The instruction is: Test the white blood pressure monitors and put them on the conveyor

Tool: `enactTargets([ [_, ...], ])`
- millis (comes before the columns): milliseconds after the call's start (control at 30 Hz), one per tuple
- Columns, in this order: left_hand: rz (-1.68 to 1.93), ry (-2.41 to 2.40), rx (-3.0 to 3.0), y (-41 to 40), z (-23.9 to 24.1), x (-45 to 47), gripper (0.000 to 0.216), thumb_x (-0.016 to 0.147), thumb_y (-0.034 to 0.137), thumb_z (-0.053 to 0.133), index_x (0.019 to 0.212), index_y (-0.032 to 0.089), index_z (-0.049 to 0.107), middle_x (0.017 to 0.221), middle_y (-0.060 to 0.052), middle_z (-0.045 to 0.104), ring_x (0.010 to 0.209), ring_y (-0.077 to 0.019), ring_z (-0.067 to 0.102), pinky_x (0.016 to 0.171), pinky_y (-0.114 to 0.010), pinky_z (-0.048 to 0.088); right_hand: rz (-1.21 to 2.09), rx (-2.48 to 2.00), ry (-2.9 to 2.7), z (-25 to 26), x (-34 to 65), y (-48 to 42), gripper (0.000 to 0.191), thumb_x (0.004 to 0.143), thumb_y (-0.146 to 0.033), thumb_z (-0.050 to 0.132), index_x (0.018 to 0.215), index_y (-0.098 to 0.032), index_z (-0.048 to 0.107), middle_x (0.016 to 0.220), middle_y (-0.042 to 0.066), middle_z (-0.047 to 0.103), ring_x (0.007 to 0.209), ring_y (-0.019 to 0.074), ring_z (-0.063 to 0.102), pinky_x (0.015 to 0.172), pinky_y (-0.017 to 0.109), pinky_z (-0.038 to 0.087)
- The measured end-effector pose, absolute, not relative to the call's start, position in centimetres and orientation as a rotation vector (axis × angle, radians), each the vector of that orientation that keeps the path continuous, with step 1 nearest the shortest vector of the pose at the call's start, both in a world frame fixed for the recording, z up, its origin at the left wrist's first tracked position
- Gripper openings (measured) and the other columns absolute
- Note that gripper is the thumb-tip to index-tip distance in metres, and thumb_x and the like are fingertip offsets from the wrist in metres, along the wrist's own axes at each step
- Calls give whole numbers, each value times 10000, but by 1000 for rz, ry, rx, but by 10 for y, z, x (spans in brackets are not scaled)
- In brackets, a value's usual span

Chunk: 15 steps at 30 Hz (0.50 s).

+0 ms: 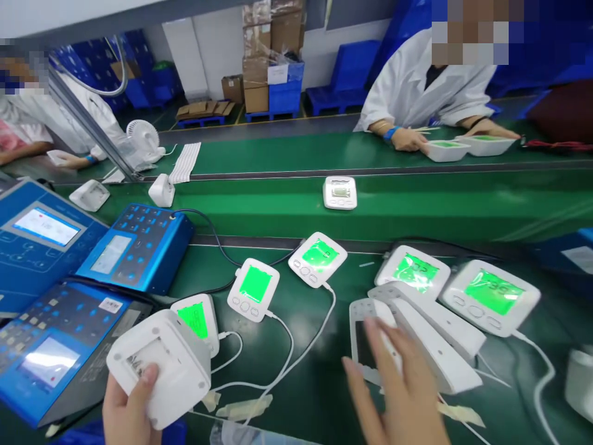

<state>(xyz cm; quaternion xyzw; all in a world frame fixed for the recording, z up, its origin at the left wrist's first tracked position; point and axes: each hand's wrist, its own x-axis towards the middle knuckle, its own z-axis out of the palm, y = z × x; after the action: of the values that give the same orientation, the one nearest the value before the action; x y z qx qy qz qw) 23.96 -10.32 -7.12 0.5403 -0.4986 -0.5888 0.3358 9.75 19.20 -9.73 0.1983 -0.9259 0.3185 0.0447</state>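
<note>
My left hand (132, 402) grips a white blood pressure monitor (185, 377), turned so that its underside and open battery compartment face me. The thumb presses at the compartment's edge. On the right, my right hand (398, 389) is partly blurred, its fingers apart over a white monitor with a dark screen (364, 340); whether it touches that monitor I cannot tell. Beside it, white monitors lie on edge (435, 346). Behind them are two monitors with lit green screens (412, 272) (493, 293). Between my hands, more lit monitors (253, 290) (317, 259) are plugged into white cables.
Blue tester boxes (139, 247) stand at the left with dark cables. A green conveyor belt (259, 210) crosses behind the bench, carrying a monitor (340, 193). Across it, a person in a white coat (407, 86) handles two monitors; another person's sleeve (83, 111) shows at far left.
</note>
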Motion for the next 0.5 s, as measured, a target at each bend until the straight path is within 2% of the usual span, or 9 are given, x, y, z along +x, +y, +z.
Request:
enactTargets([
  [100, -1534, -1321, 1478, -104, -78, 255, 884, 514, 327, 937, 1341, 280, 631, 955, -17, 790, 792, -302, 753, 657, -362, 663, 1549, 1079, -2995, -84, 108, 149, 601, 1071, -393, 487, 1629, -458, 273, 1678, 43, 336, 1484, 356, 425, 1101, 569, 518],
  [200, -1588, -1388, 1516, -95, -82, 257, 950, 497, 455, 958, 1359, 248, 617, 958, -44, 801, 799, -334, 757, 595, -357, 657, 2200, 1394, -2999, -86, 112, 104, 747, 978, -405, 669, 1627, -429, 300, 1690, 53, 319, 1474, 346, 434, 1090, 497, 532],
  [267, -1616, -1414, 1507, -84, -83, 254, 958, 471, 489, 977, 1328, 233, 634, 944, -48, 803, 769, -327, 757, 562, -331, 646, 2539, 1394, -2897, -90, 113, 80, 767, 906, -364, 745, 1589, -384, 397, 1570, 84, 490, 1340, 325, 567, 956, 421, 607],
  [333, -1614, -1420, 1474, -76, -83, 252, 915, 503, 501, 978, 1311, 231, 644, 941, -46, 803, 755, -299, 754, 562, -296, 638, 2746, 1390, -2774, -94, 113, 66, 665, 882, -342, 759, 1501, -334, 517, 1335, 71, 663, 1134, 276, 678, 843, 356, 627],
  [400, -1602, -1394, 1466, -73, -84, 255, 879, 552, 516, 964, 1320, 236, 641, 934, -42, 802, 738, -278, 748, 563, -280, 634, 2663, 1493, -2694, -98, 110, 60, 521, 932, -375, 718, 1430, -304, 583, 1237, 56, 702, 1092, 256, 685, 912, 369, 602],
  [433, -1588, -1372, 1482, -75, -86, 259, 883, 565, 521, 958, 1336, 240, 633, 930, -41, 802, 730, -275, 746, 564, -284, 636, 2457, 1545, -2710, -101, 108, 60, 485, 969, -402, 681, 1432, -292, 587, 1255, 69, 693, 1131, 268, 666, 971, 399, 578],
  [500, -1547, -1325, 1554, -84, -89, 271, 924, 549, 514, 965, 1365, 248, 621, 915, -38, 802, 722, -285, 747, 560, -305, 642, 1776, 1531, -2881, -110, 101, 60, 487, 1037, -418, 580, 1499, -272, 541, 1272, 121, 679, 1164, 318, 644, 999, 479, 555],
])
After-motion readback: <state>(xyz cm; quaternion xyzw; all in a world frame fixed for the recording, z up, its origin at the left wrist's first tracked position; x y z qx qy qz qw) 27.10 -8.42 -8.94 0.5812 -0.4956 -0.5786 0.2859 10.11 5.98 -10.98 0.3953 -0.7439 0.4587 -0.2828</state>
